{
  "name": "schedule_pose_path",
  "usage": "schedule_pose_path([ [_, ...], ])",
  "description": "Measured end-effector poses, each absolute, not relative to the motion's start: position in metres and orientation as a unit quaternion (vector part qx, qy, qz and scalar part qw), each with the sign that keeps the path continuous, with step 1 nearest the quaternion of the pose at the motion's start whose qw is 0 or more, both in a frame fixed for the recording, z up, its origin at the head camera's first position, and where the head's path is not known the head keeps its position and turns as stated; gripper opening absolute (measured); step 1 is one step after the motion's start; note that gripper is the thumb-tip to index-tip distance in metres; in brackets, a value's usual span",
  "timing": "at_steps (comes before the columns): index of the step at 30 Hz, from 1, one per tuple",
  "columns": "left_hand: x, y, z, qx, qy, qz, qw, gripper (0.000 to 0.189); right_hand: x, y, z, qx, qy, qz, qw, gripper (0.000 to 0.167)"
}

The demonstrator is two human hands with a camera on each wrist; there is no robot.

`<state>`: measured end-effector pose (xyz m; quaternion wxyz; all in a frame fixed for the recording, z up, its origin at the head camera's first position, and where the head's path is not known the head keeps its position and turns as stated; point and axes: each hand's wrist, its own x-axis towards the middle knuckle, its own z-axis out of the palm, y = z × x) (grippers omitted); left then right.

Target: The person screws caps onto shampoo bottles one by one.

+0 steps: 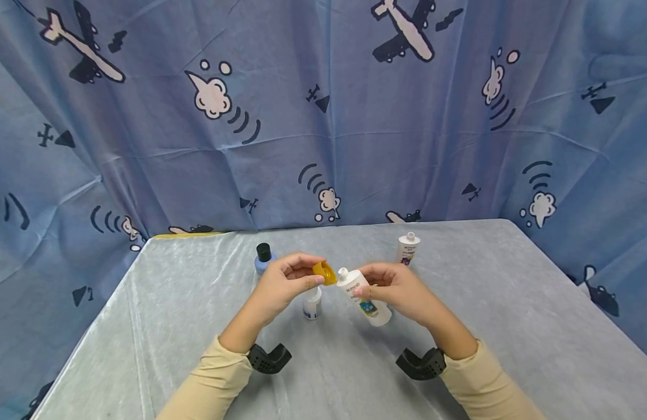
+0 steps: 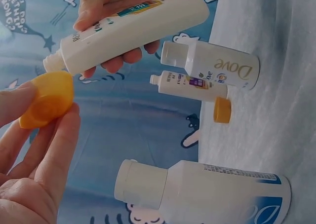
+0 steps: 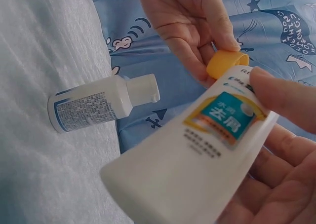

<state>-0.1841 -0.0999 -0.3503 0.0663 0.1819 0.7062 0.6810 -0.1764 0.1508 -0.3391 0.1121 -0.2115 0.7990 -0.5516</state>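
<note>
My left hand (image 1: pixel 289 283) pinches a yellow bottle cap (image 1: pixel 325 272) between thumb and fingers. My right hand (image 1: pixel 399 289) grips a white shampoo bottle (image 1: pixel 365 298) that is tilted, its bare neck towards the cap. In the left wrist view the cap's edge is close by the bottle's neck (image 2: pixel 53 62); whether they touch I cannot tell. A teal and orange label (image 3: pixel 224 118) shows on the bottle in the right wrist view. Just below the left hand stands a white bottle with a blue label (image 1: pixel 312 304), its lid closed.
Behind the right hand stands another capless white bottle (image 1: pixel 408 249), with a second yellow cap (image 2: pixel 222 110) on the table beside it. A Dove bottle (image 2: pixel 224 66) stands near them. A blue bottle with a black cap (image 1: pixel 263 254) is at the back left. A patterned curtain (image 1: pixel 281 116) hangs behind the table.
</note>
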Motion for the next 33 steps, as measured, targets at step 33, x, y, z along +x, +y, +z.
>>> schedule_pose_path([
  [33,-0.1780,-0.0964,-0.3460,0.174,0.740,0.647,0.057,0.029,-0.1756,0.1467,-0.3423,-0.257,0.799,-0.528,0.132,0.036],
])
